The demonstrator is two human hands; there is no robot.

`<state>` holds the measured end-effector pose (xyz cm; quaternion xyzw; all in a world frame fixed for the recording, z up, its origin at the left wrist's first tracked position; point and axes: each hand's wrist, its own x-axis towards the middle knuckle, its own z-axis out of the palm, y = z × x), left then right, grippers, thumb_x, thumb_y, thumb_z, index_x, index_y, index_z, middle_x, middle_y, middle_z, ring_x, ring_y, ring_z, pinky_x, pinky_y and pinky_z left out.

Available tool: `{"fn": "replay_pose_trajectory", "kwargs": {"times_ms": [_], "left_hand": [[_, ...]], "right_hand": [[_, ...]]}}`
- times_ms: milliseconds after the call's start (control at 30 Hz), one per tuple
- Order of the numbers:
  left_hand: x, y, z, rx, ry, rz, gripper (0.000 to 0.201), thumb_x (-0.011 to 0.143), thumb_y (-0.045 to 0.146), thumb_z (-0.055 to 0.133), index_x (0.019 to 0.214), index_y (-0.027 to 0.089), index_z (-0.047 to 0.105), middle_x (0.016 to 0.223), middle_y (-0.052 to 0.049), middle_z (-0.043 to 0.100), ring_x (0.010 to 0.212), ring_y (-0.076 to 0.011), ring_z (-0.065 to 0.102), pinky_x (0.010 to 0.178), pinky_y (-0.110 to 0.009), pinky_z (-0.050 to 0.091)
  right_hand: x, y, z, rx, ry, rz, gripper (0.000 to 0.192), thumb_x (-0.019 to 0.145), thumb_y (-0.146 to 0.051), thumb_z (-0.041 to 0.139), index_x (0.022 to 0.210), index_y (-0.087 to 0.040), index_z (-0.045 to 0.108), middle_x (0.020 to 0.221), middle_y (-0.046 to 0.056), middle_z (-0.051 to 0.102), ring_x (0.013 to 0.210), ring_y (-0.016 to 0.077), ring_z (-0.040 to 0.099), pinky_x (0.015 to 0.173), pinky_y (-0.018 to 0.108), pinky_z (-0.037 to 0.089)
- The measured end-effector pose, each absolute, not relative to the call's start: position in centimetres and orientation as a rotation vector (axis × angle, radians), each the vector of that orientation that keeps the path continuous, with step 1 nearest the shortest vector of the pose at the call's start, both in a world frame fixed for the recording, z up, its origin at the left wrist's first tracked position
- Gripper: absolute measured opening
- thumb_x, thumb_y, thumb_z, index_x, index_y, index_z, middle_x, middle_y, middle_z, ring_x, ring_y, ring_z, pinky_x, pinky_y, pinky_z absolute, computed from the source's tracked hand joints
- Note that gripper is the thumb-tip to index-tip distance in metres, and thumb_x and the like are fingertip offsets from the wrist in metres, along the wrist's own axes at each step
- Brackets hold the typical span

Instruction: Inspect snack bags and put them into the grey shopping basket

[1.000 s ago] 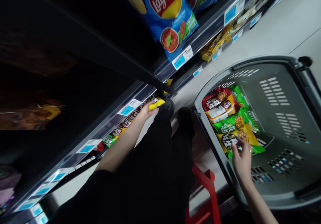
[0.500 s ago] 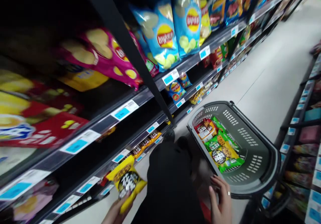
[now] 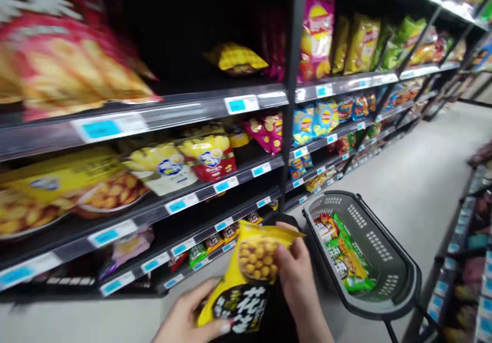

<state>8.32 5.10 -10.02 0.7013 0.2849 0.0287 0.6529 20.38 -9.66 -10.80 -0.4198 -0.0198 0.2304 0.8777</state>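
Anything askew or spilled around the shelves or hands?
One yellow packet on the upper shelf lies flat, mildly odd beside the upright magenta chip bag. No spill visible; the yellow snack bag held by left hand and right hand shows no obvious damage.

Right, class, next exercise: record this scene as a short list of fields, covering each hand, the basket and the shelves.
Left hand: holding the yellow snack bag near its lower end, thumb on the front
Right hand: gripping the same bag near its upper end
Basket: grey, to the right, with red, green and yellow packets inside
Shelves: snack bags, price labels along the edges
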Motion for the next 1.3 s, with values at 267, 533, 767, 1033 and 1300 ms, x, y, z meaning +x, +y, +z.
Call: {"fn": "replay_pose_trajectory", "kwargs": {"times_ms": [267,533,767,1033,1300], "left_hand": [[7.4,0.0,-13.3,0.978,0.688,0.527,0.046,0.073,0.050,0.061,0.109,0.024,0.055,0.103,-0.005,0.060,0.088,-0.0185,0.057,0.076,-0.027,0.047],[7.0,2.9,-13.4,1.179,0.707,0.723,0.029,0.080,0.049,0.050,0.080,0.019,0.048,0.076,0.002,0.052,0.073,-0.0138,0.049,0.069,-0.022,0.041],[6.3,5.4,-13.7,1.671,0.774,0.674,0.028,0.087,0.042,0.036,0.070,0.020,0.037,0.066,0.003,0.041,0.064,-0.0125,0.043,0.062,-0.022,0.035],[5.8,7.5,-14.5,2.233,0.985,0.528,0.022,0.091,0.033,0.029,0.086,0.021,0.047,0.056,0.002,0.045,0.054,-0.0164,0.051,0.054,-0.024,0.030],[6.6,7.0,-15.1,2.325,1.028,0.392,0.028,0.092,0.029,0.025,0.102,0.020,0.050,0.056,0.000,0.050,0.056,-0.0180,0.055,0.055,-0.023,0.033]], "right_hand": [[16.6,-10.7,-11.1,-0.960,0.350,0.112,0.037,0.075,-0.044,0.063,0.101,-0.021,0.054,0.104,0.004,0.063,0.096,0.0190,0.061,0.078,0.034,0.052],[16.9,-15.3,-16.2,-1.363,-0.049,0.300,0.041,0.060,-0.040,0.076,0.087,-0.013,0.062,0.082,0.007,0.067,0.076,0.0211,0.063,0.065,0.027,0.053],[17.8,-15.3,-18.4,-1.697,-0.254,0.541,0.048,0.069,-0.055,0.063,0.090,-0.012,0.065,0.089,0.010,0.068,0.082,0.0253,0.063,0.067,0.029,0.051],[16.7,-13.4,-20.9,-1.676,-0.226,0.554,0.054,0.070,-0.059,0.060,0.088,-0.009,0.065,0.075,0.010,0.067,0.068,0.0232,0.062,0.058,0.029,0.049],[17.0,-13.7,-21.2,-1.541,-0.143,0.637,0.051,0.070,-0.055,0.063,0.091,-0.009,0.064,0.082,0.011,0.068,0.073,0.0239,0.063,0.060,0.029,0.049]]}}
